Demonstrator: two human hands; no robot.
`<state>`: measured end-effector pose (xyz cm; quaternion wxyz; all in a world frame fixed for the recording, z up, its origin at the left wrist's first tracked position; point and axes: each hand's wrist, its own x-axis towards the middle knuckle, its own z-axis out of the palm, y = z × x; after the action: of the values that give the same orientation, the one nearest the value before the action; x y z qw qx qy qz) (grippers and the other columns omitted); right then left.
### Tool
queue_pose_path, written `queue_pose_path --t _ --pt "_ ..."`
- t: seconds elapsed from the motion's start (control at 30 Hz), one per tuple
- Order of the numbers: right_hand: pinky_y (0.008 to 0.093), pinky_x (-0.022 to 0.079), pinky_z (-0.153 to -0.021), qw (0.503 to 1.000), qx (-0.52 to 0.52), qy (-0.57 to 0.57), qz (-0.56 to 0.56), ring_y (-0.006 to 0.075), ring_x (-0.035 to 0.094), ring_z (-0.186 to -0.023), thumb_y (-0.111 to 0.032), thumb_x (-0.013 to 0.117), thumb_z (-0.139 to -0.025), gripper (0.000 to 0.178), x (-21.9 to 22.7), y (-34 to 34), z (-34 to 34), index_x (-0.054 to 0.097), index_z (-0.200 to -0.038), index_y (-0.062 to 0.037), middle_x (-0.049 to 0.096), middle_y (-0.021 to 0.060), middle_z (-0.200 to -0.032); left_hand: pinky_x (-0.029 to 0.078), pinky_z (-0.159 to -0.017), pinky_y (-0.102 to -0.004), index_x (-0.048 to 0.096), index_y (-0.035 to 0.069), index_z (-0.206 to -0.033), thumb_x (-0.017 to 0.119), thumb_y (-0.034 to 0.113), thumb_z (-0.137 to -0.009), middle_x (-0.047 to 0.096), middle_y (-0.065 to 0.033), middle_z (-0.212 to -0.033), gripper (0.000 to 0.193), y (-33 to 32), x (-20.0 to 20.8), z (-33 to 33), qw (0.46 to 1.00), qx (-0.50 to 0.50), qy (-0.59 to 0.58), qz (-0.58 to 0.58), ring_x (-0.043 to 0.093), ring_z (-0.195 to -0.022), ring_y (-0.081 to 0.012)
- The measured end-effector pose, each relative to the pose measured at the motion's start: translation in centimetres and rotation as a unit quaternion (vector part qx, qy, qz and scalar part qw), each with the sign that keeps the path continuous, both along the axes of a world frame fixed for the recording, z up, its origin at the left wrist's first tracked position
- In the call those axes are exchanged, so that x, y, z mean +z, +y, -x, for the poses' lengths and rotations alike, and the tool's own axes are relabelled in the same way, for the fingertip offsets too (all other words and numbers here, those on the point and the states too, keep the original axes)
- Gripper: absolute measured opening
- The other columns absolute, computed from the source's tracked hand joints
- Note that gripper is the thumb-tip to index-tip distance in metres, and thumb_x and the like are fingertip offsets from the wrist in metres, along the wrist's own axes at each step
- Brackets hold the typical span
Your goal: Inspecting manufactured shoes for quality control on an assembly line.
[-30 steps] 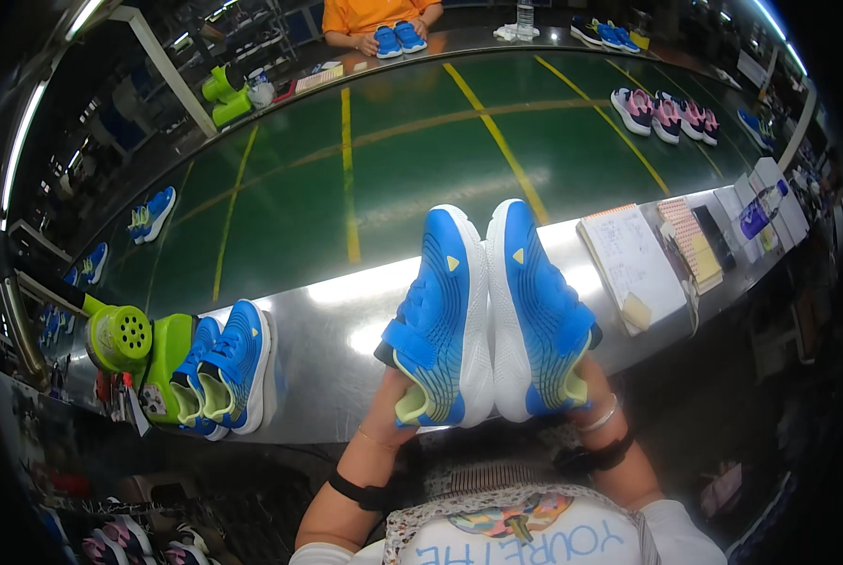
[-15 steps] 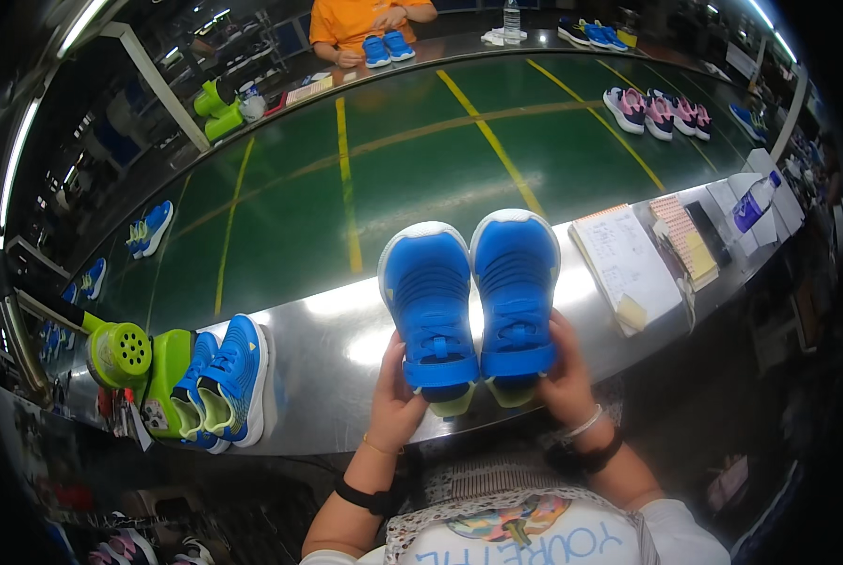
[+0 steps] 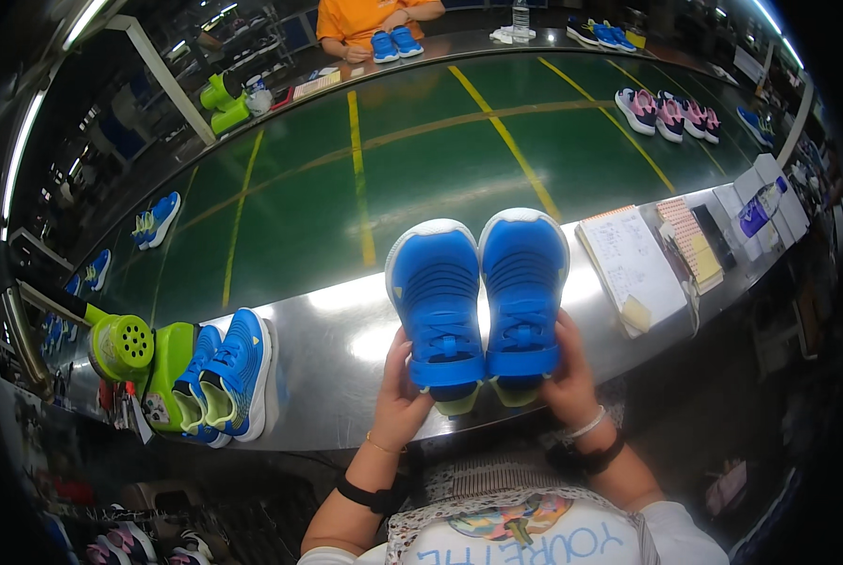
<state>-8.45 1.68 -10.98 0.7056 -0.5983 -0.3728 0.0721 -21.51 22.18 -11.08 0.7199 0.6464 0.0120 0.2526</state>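
Observation:
Two blue sneakers with white soles and lime heel linings are side by side in front of me, toes pointing away. My left hand point(image 3: 403, 399) grips the left sneaker point(image 3: 437, 292) by its outer side near the heel. My right hand point(image 3: 569, 379) is closed the same way on the right sneaker point(image 3: 523, 282). Most of my fingertips are hidden behind the shoes. Another pair of blue sneakers point(image 3: 238, 367) leans by a lime-green device point(image 3: 169, 372) on the metal table edge point(image 3: 323, 395), left of my left hand.
A green belt point(image 3: 299, 207) with yellow lines crosses beyond the table edge, carrying pink-and-navy sneakers point(image 3: 668, 118) and blue ones point(image 3: 158, 222). At right lie a notebook point(image 3: 629, 259) and a purple-labelled bottle point(image 3: 761, 207). Across the belt sits a person in orange point(image 3: 365, 21) behind blue sneakers point(image 3: 396, 43).
The whole view has shifted slightly, so the belt and table items appear a little further right. Both hands keep their hold on the two sneakers, which have hardly moved.

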Motion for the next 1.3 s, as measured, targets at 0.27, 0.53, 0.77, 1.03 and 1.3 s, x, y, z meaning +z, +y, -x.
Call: queue_pose_path --t 0.27,0.53,0.77,1.03,1.3 --pt "0.0449 0.03 -0.103 0.961 -0.172 -0.173 0.132 0.0377 0.033 -0.125 0.004 0.061 -0.056 0.069 3.0 -0.5 0.5 0.055 -0.119 -0.0218 0.03 0.0192 -0.135 0.038 -0.099 -0.0393 0.048 0.016 -0.127 0.064 -0.009 -0.065 0.024 -0.0192 -0.14 0.068 0.1 2.9 0.2 0.953 0.146 0.014 -0.264 0.036 -0.125 -0.0336" --pt "0.0442 0.028 -0.102 0.94 -0.215 -0.196 0.176 0.0377 0.034 -0.122 0.001 0.064 -0.054 0.06 4.1 -0.6 1.4 0.062 -0.111 -0.0198 0.032 0.0193 -0.133 0.031 -0.102 -0.0411 0.054 0.015 -0.12 0.067 -0.001 -0.06 0.03 -0.0181 -0.139 0.064 -0.1 3.7 0.8 0.905 0.214 0.084 -0.359 0.034 -0.127 -0.0339" --pt "0.0438 0.029 -0.098 0.914 -0.248 -0.224 0.23 0.0373 0.038 -0.117 -0.002 0.066 -0.054 0.056 4.8 -0.6 2.0 0.063 -0.108 -0.0172 0.038 0.0197 -0.131 0.032 -0.101 -0.0422 0.056 0.011 -0.116 0.066 0.004 -0.059 0.037 -0.0182 -0.134 0.058 -1.1 5.6 0.9 0.865 0.25 0.13 -0.415 0.04 -0.12 -0.0346" --pt "0.0451 0.032 -0.094 0.865 -0.168 -0.259 0.396 0.0385 0.041 -0.112 -0.016 0.073 -0.066 0.047 7.4 0.0 2.0 0.059 -0.111 -0.0135 0.042 0.0216 -0.126 0.035 -0.095 -0.0429 0.052 0.005 -0.119 0.077 0.019 -0.062 0.045 -0.0193 -0.126 0.064 -2.1 7.0 0.0 0.797 0.195 0.217 -0.528 0.043 -0.112 -0.0362" --pt "0.0282 0.042 -0.084 0.937 -0.119 0.092 0.315 0.016 0.052 -0.098 -0.026 0.053 -0.091 0.043 6.9 -2.6 -4.3 0.046 -0.127 -0.0033 0.056 0.0131 -0.108 0.042 -0.09 -0.0313 0.041 0.0 -0.131 0.054 0.028 -0.09 0.052 -0.0124 -0.119 0.051 3.8 5.0 -1.2 0.942 0.102 0.313 -0.069 0.052 -0.105 -0.0195"
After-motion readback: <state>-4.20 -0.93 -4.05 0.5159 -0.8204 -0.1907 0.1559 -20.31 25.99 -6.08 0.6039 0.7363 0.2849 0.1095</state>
